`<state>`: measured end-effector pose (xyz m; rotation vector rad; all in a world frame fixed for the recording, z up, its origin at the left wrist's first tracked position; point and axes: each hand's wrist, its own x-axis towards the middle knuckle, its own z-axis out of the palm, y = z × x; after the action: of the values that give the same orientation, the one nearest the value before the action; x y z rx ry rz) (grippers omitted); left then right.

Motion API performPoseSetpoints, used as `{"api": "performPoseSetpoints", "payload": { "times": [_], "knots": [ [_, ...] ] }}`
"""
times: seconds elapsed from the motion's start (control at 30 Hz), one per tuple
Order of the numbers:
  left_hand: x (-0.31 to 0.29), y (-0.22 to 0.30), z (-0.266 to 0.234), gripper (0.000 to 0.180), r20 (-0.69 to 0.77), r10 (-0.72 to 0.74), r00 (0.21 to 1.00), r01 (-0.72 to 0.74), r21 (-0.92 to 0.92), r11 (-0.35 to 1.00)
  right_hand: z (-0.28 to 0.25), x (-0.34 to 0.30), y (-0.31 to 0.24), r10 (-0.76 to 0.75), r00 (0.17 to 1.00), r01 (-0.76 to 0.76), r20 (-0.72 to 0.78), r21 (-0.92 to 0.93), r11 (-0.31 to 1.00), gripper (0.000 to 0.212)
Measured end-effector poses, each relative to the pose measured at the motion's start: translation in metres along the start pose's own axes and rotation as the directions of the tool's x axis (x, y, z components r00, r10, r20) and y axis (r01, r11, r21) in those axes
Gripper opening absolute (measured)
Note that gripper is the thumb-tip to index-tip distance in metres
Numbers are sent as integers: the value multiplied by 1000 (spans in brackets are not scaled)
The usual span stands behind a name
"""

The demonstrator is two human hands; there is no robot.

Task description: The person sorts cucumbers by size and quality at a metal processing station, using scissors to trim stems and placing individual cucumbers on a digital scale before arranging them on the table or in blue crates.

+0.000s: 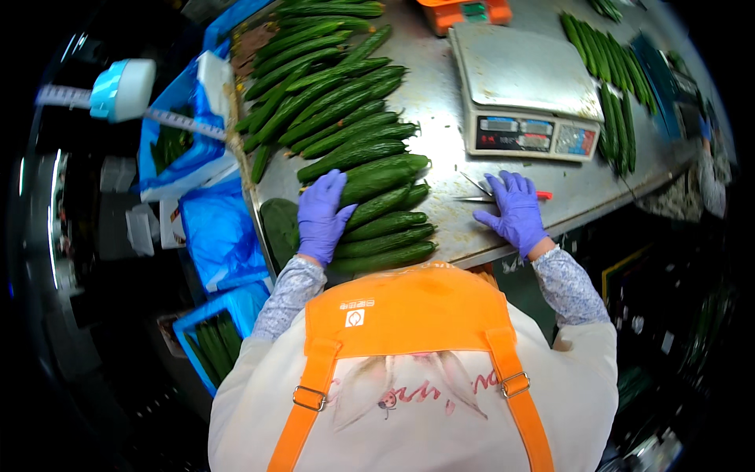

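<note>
My left hand [322,216], in a purple glove, lies over the left ends of several cucumbers [384,224] lined up near the table's front. Its fingers are stretched out and its thumb stands apart, touching a cucumber. To the right, my right hand [515,212], gloved the same, rests with spread fingers over a cutting tool with thin metal blades [473,198] and a red handle [544,195]. The palm hides the tool's middle, so I cannot tell whether it is scissors or a knife. More cucumbers [338,98] lie in a long row toward the far left.
A digital scale [527,86] with a steel plate stands beyond my right hand. Behind it is an orange device [465,12]. More cucumbers [617,118] lie at the far right. Blue-lined boxes [216,334], one with cucumbers, stand left of the steel table [429,55].
</note>
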<state>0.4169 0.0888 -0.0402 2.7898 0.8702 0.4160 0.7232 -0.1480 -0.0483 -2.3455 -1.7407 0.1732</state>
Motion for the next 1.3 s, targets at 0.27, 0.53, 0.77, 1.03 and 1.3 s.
{"api": "performPoseSetpoints", "payload": {
  "times": [0.27,0.53,0.77,1.03,1.3],
  "knots": [
    [-5,55,2,63,-9,123,992,-122,40,992,1,122,-97,-64,976,-22,210,386,922,108],
    [-79,43,13,36,-176,-87,981,70,-98,993,4,131,-115,-63,905,-69,422,291,954,123],
    [-94,43,19,30,-177,-197,964,155,-224,962,3,126,-124,-239,919,113,315,370,922,111],
    [-86,34,24,34,-136,-136,981,113,-166,980,-7,145,-176,-217,846,81,487,284,955,102],
    [-84,33,24,27,-110,-214,971,177,-277,945,23,138,-168,-583,810,585,55,-33,810,66]
  ]
}}
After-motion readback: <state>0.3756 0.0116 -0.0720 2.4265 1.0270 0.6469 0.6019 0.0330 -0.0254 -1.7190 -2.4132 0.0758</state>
